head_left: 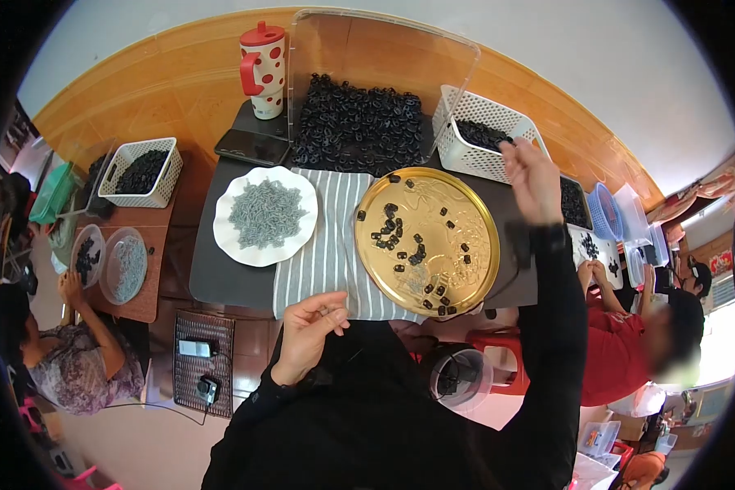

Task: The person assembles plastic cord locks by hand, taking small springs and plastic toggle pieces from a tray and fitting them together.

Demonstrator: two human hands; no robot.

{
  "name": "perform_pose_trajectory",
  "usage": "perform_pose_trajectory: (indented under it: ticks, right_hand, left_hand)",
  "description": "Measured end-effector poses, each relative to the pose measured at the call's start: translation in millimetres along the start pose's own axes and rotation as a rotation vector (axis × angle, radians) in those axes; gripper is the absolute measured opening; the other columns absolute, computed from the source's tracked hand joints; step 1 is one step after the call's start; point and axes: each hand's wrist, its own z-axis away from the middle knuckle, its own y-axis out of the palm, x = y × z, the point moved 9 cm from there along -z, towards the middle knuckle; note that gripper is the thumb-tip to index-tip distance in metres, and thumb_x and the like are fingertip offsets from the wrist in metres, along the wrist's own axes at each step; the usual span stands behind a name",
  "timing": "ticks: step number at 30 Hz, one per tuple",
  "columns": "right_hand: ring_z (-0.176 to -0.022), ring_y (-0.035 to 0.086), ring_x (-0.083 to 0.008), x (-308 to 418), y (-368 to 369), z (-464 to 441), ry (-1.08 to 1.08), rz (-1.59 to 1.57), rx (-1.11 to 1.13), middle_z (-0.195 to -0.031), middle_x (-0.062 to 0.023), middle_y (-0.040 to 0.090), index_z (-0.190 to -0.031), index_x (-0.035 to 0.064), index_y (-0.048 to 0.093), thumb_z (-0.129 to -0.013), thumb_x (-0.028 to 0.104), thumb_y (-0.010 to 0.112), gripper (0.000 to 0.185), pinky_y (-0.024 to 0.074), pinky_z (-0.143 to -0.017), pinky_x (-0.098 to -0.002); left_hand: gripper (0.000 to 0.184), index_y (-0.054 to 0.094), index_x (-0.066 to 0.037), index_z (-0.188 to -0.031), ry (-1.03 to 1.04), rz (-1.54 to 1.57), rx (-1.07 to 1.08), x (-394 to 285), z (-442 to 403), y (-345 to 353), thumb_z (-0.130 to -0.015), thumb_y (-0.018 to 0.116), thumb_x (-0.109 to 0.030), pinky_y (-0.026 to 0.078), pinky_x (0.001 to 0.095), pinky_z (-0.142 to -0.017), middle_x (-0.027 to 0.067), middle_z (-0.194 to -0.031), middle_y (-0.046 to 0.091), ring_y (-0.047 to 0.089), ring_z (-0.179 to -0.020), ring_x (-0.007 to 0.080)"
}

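Observation:
My left hand [310, 333] hovers at the front edge of the striped cloth [322, 282], thumb and fingers drawn together; whatever they pinch is too small to make out. My right hand [534, 181] is raised at the near right side of a white perforated basket [480, 155] of small black parts [483, 135]. Its fingers are curled and slightly blurred, and their contents cannot be made out. Between the hands, a round gold tray [445, 184] carries scattered black pieces [389, 229] and a few small grey ones. A white scalloped plate [230, 245] on the left holds a heap of small grey pieces [267, 214].
A clear-walled bin [384, 24] behind the tray holds many black parts. Left of it are a dotted tumbler [263, 69] and a dark phone [251, 147]. Co-workers sit at both sides, one in a red shirt [616, 351]. A bucket [461, 371] stands below the table.

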Motion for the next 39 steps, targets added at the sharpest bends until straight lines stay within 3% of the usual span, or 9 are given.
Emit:
perform_pose_trajectory:
  ticks: [4, 9, 11, 15, 20, 29, 32, 34, 39]
  right_hand:
    - [-0.072, 0.062, -0.0147, -37.3, -10.9, -6.4, 0.170, 0.136, 0.023, -0.085, -0.0108, 0.065, -0.103, -0.0043, 0.058, -0.087, 0.005, 0.057, 0.019, 0.0500, -0.063, -0.0233]
    - [-0.060, 0.060, -0.0171, -99.3, 37.7, 37.0, 0.230, 0.678, 0.464, -0.070, -0.0074, 0.063, -0.090, -0.0016, 0.066, -0.080, 0.005, 0.060, 0.013, 0.0478, -0.059, -0.0263]
    - [-0.065, 0.062, -0.0258, -107.9, 62.4, 34.7, -0.158, 1.219, 0.653, -0.074, -0.0154, 0.064, -0.095, -0.0016, 0.066, -0.077, 0.005, 0.060, 0.020, 0.0500, -0.064, -0.0322]
    - [-0.082, 0.061, -0.0361, -113.6, 105.6, 29.2, -0.541, 1.298, 0.676, -0.089, -0.0216, 0.061, -0.102, 0.0015, 0.065, -0.076, 0.007, 0.059, 0.027, 0.0493, -0.074, -0.0401]
    - [-0.084, 0.059, -0.0404, -144.3, 130.8, 12.2, -0.519, 1.371, 0.760, -0.087, -0.0257, 0.059, -0.097, 0.0029, 0.067, -0.076, 0.009, 0.061, 0.023, 0.0491, -0.079, -0.0432]
    - [-0.073, 0.057, -0.0367, -164.7, 127.0, 24.5, -0.542, 1.374, 0.879, -0.080, -0.0193, 0.059, -0.075, -0.0002, 0.062, -0.072, 0.011, 0.061, 0.012, 0.0465, -0.066, -0.0417]
    - [-0.066, 0.059, -0.0256, -140.0, 124.7, 56.5, -0.550, 1.329, 0.974, -0.078, -0.0118, 0.061, -0.078, 0.0006, 0.062, -0.074, 0.008, 0.063, 0.008, 0.0456, -0.060, -0.0358]
    - [-0.065, 0.057, -0.0108, -123.5, 101.6, 75.5, 0.030, 0.994, 0.823, -0.078, -0.0028, 0.061, -0.083, 0.0017, 0.062, -0.077, 0.003, 0.065, 0.007, 0.0455, -0.060, -0.0271]
    - [-0.075, 0.058, -0.0052, -110.0, 84.8, 161.8, 0.350, 0.523, 0.672, -0.084, -0.0007, 0.061, -0.094, 0.0007, 0.061, -0.080, -0.003, 0.065, 0.015, 0.0464, -0.066, -0.0194]
  left_hand:
    - [0.025, 0.063, 0.003, -0.110, -0.006, -0.021, -0.033, -3.2, 3.3, -3.2, -0.085, 0.064, 0.000, 0.048, 0.0207, -0.059, 0.0073, -0.084, 0.066, 0.061, -0.069, 0.0109]
    - [0.023, 0.064, 0.003, -0.108, -0.032, -0.032, -0.054, 2.9, 1.6, -11.8, -0.085, 0.064, -0.001, 0.047, 0.0202, -0.058, 0.0064, -0.082, 0.066, 0.060, -0.069, 0.0102]
    - [0.023, 0.065, 0.003, -0.107, -0.040, -0.042, -0.037, 3.5, 1.3, -7.5, -0.085, 0.064, -0.001, 0.046, 0.0200, -0.058, 0.0062, -0.082, 0.066, 0.060, -0.069, 0.0098]
    - [0.022, 0.065, 0.002, -0.107, -0.065, -0.080, -0.027, 1.6, 4.7, -3.2, -0.086, 0.064, -0.002, 0.046, 0.0194, -0.058, 0.0054, -0.083, 0.065, 0.059, -0.069, 0.0087]
    - [0.021, 0.066, 0.002, -0.106, -0.073, -0.060, -0.039, -0.8, 6.2, -11.2, -0.086, 0.064, -0.001, 0.045, 0.0188, -0.058, 0.0049, -0.085, 0.065, 0.058, -0.069, 0.0074]
    - [0.021, 0.065, 0.001, -0.107, -0.087, -0.050, -0.051, -2.3, 6.4, -17.4, -0.085, 0.064, -0.002, 0.045, 0.0185, -0.059, 0.0040, -0.083, 0.065, 0.058, -0.070, 0.0071]
    - [0.021, 0.066, 0.000, -0.107, -0.072, -0.068, -0.047, -3.0, 7.2, -16.9, -0.086, 0.064, -0.002, 0.045, 0.0179, -0.058, 0.0025, -0.081, 0.065, 0.058, -0.069, 0.0067]
    - [0.022, 0.065, 0.001, -0.107, -0.073, -0.100, -0.019, -3.9, 6.6, -11.6, -0.086, 0.063, -0.001, 0.045, 0.0186, -0.060, 0.0027, -0.085, 0.064, 0.058, -0.071, 0.0069]
    - [0.025, 0.064, 0.001, -0.109, 0.064, -0.207, 0.123, -23.9, -2.6, 26.9, -0.084, 0.062, 0.003, 0.046, 0.0221, -0.065, 0.0055, -0.097, 0.059, 0.058, -0.079, 0.0085]
